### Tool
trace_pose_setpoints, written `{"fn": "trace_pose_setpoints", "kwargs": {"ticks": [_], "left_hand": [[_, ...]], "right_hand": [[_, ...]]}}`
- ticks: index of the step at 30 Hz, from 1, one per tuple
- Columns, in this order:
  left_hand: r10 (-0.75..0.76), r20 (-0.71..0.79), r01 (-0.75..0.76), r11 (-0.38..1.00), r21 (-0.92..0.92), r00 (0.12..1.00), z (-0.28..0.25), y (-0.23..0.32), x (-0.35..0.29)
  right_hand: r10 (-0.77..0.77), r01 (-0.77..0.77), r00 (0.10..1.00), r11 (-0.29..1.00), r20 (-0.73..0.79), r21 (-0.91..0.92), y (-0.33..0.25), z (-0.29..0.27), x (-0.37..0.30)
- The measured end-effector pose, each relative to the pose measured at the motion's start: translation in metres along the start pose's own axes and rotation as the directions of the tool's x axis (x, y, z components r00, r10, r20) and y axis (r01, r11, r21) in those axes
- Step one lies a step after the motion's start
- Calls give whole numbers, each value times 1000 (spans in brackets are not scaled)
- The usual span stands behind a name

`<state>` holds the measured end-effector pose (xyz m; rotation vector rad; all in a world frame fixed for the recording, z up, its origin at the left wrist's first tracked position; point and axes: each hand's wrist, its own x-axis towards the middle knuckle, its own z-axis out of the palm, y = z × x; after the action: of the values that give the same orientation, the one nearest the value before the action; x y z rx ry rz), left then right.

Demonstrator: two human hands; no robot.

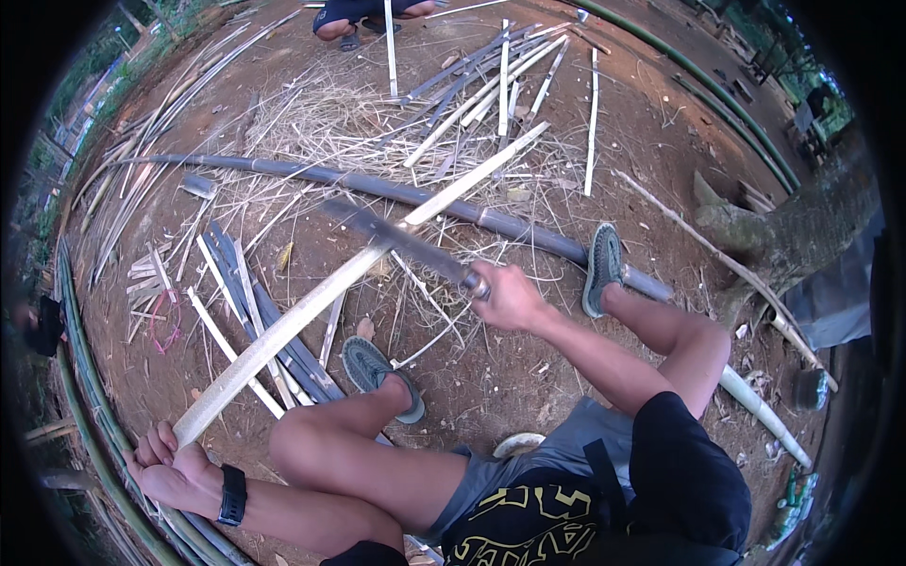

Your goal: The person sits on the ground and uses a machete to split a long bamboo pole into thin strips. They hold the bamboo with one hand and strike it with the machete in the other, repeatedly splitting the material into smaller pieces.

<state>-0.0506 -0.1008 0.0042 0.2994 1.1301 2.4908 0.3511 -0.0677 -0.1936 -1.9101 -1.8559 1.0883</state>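
My left hand [175,469], with a dark watch on its wrist, is closed around the near end of a long pale bamboo strip [293,321]. The strip slants away to the upper right and crosses over a dark bamboo pole [377,185] on the ground. In front of me my right hand [511,298] grips the handle of a machete [420,253]. Its blade points to the upper left and lies across the strip close to the pole; whether it touches the strip I cannot tell. The blade is slightly blurred.
Split bamboo strips [274,321] lie beside my left foot, with more [505,80] farther off. Shavings [330,123] litter the dirt. Another person [363,11] squats at the far side. A tree trunk [802,226] stands right; green poles [90,415] line the left.
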Motion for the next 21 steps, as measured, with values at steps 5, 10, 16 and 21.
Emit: {"fn": "trace_pose_setpoints", "kwargs": {"ticks": [5, 10, 16, 21], "left_hand": [[-101, 32, 102, 995, -14, 994, 1, -16, 1], [-67, 32, 67, 998, -7, 997, 4, -28, 0], [-46, 112, 46, 999, -3, 993, 12, -14, -15], [7, 62, -10, 999, 40, 998, 5, -8, -14]], "right_hand": [[60, -59, 996, 998, -65, 14, 17, 1, 0], [-17, 15, 1000, 998, -25, -60, -27, -4, -17], [139, -138, 974, 990, -181, 15, 30, -9, 11], [104, -111, 984, 993, -144, -44, 24, -13, 10]]}}
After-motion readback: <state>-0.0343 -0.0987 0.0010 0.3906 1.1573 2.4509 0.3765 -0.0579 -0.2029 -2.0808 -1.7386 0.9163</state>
